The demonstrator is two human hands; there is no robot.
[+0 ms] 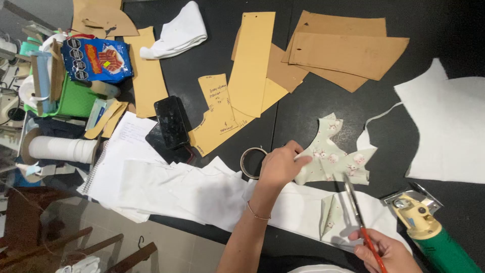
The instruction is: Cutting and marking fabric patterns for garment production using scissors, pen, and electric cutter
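Note:
My left hand (279, 165) presses flat on the edge of a pale green printed fabric piece (337, 155) lying on the black table (303, 116). My right hand (385, 252) grips red-handled scissors (359, 218), whose blades point up toward that fabric. A smaller scrap of the same printed fabric (328, 216) lies on long white fabric (202, 192) by the scissors. A roll of tape (251, 162) sits just left of my left hand.
Tan and yellow paper patterns (348, 50) cover the far table. Two dark phones (172, 121) lie by a spiral notebook (124, 146). A green electric cutter (429, 230) sits at right below white fabric (449, 126). A snack bag (96, 59) and white roll (60, 149) crowd the left edge.

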